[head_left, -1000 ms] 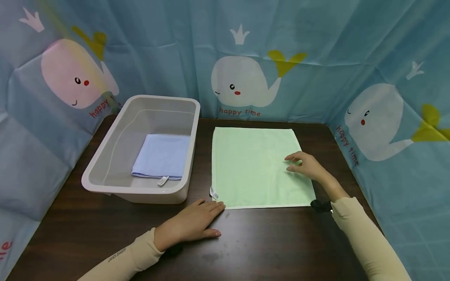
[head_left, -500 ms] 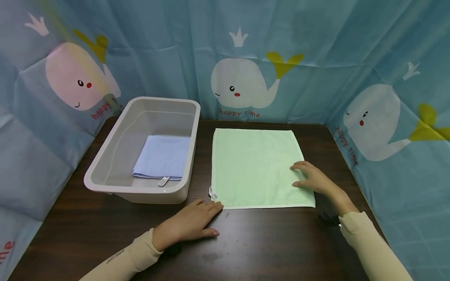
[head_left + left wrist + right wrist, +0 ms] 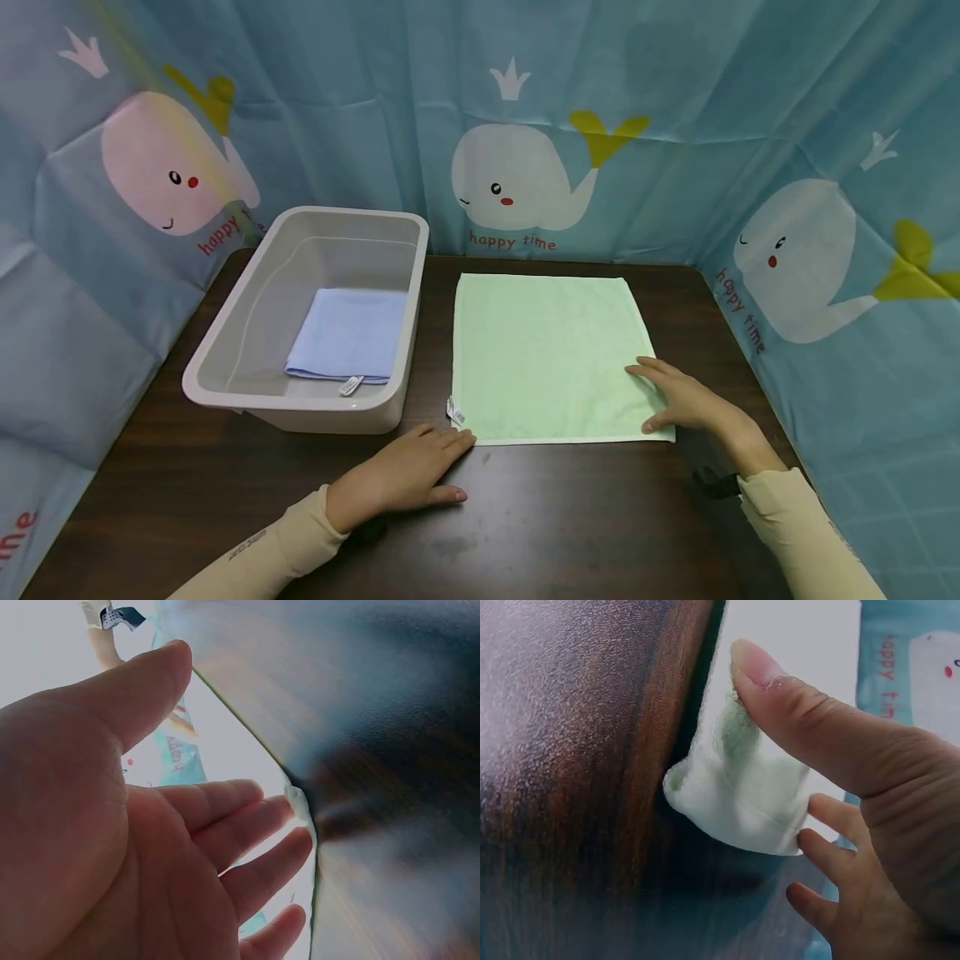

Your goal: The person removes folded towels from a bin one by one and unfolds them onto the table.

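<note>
A pale green towel [image 3: 551,358] lies spread flat on the dark table, with a white tag [image 3: 454,412] at its near left corner. My left hand [image 3: 408,471] rests with straight fingers, their tips touching that corner. In the left wrist view the left palm [image 3: 142,847] shows, its fingers reaching the towel's edge. Over the near right corner lies my right hand [image 3: 693,404], thumb and fingers spread apart. In the right wrist view the right thumb [image 3: 810,712] is over the towel corner [image 3: 742,810], whose edge curls up slightly; the other fingers are beside its right edge.
Left of the towel stands a light grey plastic basin [image 3: 303,406]. A folded blue towel [image 3: 348,333] with a white tag lies inside it. Blue curtains [image 3: 675,183] printed with whales border the dark wooden table [image 3: 555,525] at the back and sides.
My right hand has moved right and nearer, from over the green towel's right part to its near right corner, its thumb spreading away from the fingers. My left hand has stayed at its corner.
</note>
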### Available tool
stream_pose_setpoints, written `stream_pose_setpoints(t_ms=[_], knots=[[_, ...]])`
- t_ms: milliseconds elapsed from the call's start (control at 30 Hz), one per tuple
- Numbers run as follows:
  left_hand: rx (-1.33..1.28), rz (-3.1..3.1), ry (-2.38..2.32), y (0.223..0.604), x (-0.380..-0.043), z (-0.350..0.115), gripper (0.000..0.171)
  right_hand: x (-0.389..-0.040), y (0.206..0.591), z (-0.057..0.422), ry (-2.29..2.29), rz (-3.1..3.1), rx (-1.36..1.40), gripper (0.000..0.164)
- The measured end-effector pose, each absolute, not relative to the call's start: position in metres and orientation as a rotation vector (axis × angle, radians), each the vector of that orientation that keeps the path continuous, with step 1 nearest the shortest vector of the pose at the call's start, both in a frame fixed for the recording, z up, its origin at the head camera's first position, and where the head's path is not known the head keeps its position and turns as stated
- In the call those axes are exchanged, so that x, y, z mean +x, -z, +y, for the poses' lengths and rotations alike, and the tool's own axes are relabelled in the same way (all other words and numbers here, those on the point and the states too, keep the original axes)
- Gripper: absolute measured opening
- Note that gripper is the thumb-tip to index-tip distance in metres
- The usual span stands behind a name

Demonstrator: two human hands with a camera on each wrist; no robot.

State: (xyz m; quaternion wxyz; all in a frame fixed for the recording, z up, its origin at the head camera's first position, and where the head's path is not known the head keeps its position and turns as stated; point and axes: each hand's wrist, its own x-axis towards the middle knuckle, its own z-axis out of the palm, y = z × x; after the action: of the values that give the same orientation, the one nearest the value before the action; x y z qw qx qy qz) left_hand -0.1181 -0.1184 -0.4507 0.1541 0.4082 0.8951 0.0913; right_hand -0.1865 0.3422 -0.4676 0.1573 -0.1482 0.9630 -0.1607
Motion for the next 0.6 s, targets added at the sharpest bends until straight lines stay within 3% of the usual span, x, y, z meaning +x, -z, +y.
stream_pose_setpoints(t_ms=[600], knots=[[1.177,2.553,-0.296,0.4576,-0.1191,-0.1204,0.073,-0.1865,0.4644,0.3437,0.567,2.704,-0.383,0.101]])
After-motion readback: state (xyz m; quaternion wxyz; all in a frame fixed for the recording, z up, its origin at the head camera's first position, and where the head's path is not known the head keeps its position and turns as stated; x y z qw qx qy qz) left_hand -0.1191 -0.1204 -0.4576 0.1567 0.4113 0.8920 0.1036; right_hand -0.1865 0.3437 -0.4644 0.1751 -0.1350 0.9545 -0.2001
